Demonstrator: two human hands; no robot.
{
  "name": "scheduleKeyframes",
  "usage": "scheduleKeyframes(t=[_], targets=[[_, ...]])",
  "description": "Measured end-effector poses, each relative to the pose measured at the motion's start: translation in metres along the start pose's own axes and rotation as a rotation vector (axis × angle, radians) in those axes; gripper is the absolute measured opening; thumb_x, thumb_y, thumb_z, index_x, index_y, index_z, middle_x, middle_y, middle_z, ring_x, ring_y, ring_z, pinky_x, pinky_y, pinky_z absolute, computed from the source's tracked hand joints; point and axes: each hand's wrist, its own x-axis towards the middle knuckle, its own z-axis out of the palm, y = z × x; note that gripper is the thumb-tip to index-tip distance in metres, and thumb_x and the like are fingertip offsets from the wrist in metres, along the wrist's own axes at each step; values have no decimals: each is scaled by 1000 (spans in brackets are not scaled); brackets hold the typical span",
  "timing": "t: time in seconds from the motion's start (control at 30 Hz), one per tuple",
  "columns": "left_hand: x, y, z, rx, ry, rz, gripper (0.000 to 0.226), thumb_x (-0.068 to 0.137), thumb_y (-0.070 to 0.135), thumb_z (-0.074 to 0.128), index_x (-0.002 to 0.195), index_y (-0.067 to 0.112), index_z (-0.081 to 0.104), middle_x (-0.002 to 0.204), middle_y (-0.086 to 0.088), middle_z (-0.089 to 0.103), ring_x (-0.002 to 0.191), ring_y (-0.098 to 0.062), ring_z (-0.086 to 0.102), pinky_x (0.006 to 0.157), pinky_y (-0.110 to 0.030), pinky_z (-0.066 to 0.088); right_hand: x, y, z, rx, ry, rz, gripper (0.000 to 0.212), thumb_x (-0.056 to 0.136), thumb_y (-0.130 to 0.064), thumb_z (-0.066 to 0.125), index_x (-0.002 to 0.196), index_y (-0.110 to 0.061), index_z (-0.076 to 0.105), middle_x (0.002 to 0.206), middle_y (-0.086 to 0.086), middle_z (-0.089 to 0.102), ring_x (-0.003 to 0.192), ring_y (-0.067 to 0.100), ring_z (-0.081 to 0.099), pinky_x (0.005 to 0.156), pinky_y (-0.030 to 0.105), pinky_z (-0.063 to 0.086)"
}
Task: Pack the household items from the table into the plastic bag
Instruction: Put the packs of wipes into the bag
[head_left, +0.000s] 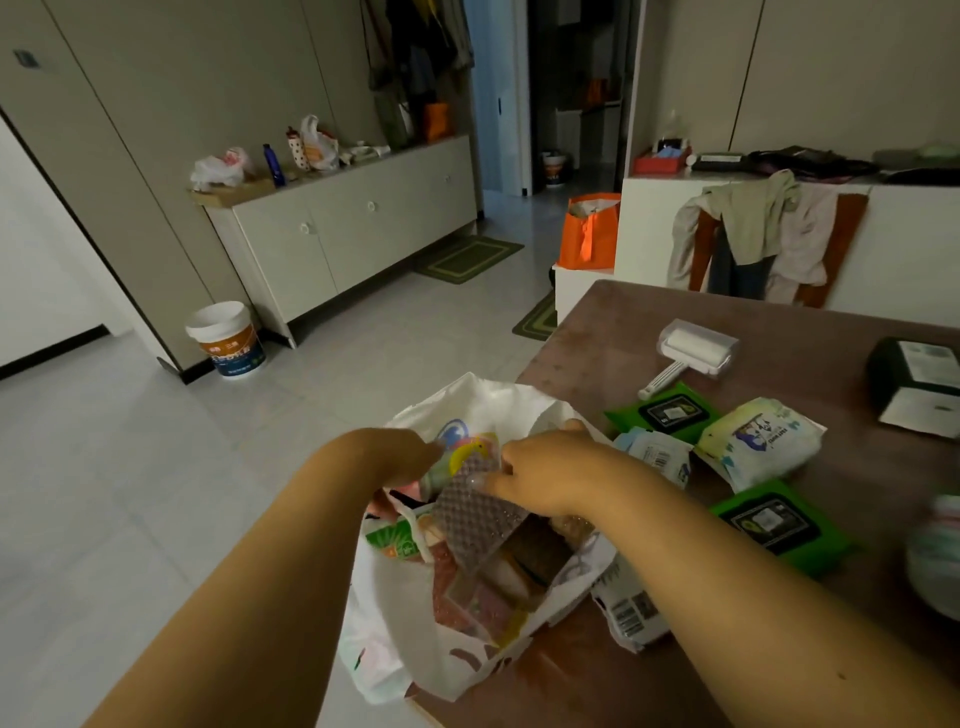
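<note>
1. The step in hand looked like loading: both hands were at the mouth of the white plastic bag (467, 660), which sat at the near corner of the brown surface (613, 332) and hung partly over its edge.
2. The right hand (540, 475) pinched the top edge of a grey textured pad (475, 519) between finger and thumb; the pad stood tilted, its lower end down among the packets already in the bag.
3. The left hand (400, 457) reached into the bag's far side. Its fingers were hidden by the plastic, so whether that grip was spread or closed on the rim could not be told.
4. The bag looked already well filled, with coloured packets crowded under the pad.
5. Items not yet packed lay on the surface to the right: a lint roller (691, 353), two green wipe packs (670, 413) (774, 522), a white tissue pack (758, 441), a small blue-and-white packet (657, 454) just beside the bag, a barcoded pack (628, 608) touching the bag's near side, and a dark box (914, 379) well apart.
6. The next move probably called for pushing the pad fully down and letting go, with the mouth held wide.
7. After that the right hand would likely go for the nearest packet, as that meant the shortest reach.
8. One risk: the overhanging bag could slip off the corner as weight was added.
</note>
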Motion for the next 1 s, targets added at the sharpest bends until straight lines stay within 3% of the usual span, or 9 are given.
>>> scheduleKeyframes(t=[0.1,0.23,0.3,0.47,0.6,0.77,0.87,0.93,1.0], targets=[[3,-5,3,32,-66,-16,51,91,59,41,100,11,56,76,-2,60,41,-14,59,35,-16,43,-2,5,-13,413,130,13,52,90,-66,30,87,-22,57,76,-2,54,71,15,53,65,30,41],[-1,4,-22,55,-1,116,73,85,73,25,89,12,64,63,-3,55,35,-10,34,42,-18,33,-7,43,-48,1288,678,217,39,91,-61,36,86,-30,60,85,0,60,71,13,57,59,26,45],[-8,13,-36,12,49,189,72,83,74,24,86,15,65,65,-5,61,36,-8,35,39,-17,34,-11,60,-57,1459,777,275,42,91,-59,40,85,-25,64,76,1,58,69,15,57,64,29,51],[-26,39,-48,51,118,266,68,85,73,25,100,19,63,87,-2,70,50,-11,50,43,-19,40,-23,64,-50,1105,580,195,47,92,-61,33,96,-26,64,76,2,69,72,14,66,62,27,45],[-55,71,-38,61,209,386,66,90,65,25,114,12,58,94,-3,65,66,-19,60,53,-26,45,-36,83,-50,1109,661,102,45,95,-56,34,103,-22,62,90,1,70,86,13,67,79,27,52],[-101,115,-10,-81,345,724,53,94,58,27,99,18,62,84,-5,66,62,-15,57,54,-26,42,-44,149,-22,1274,788,369,31,91,-48,49,87,-20,63,76,4,70,71,17,67,66,29,50],[-115,140,15,-124,239,824,54,93,59,26,96,20,64,76,0,64,51,-8,54,45,-18,39,-32,179,40,1034,495,656,28,89,-40,55,82,-14,60,76,4,65,74,23,62,69,35,50],[-115,154,31,-125,189,849,50,94,56,28,93,21,63,71,4,60,44,-3,54,38,-13,38,-30,183,89,869,217,719,30,89,-39,56,104,-14,61,102,8,65,95,26,61,80,34,49],[-111,164,42,-142,141,854,45,95,55,30,89,22,60,70,5,59,43,-2,54,35,-11,37,-34,177,121,714,125,726,46,87,-43,58,123,-15,55,122,10,61,109,28,59,87,34,48]])
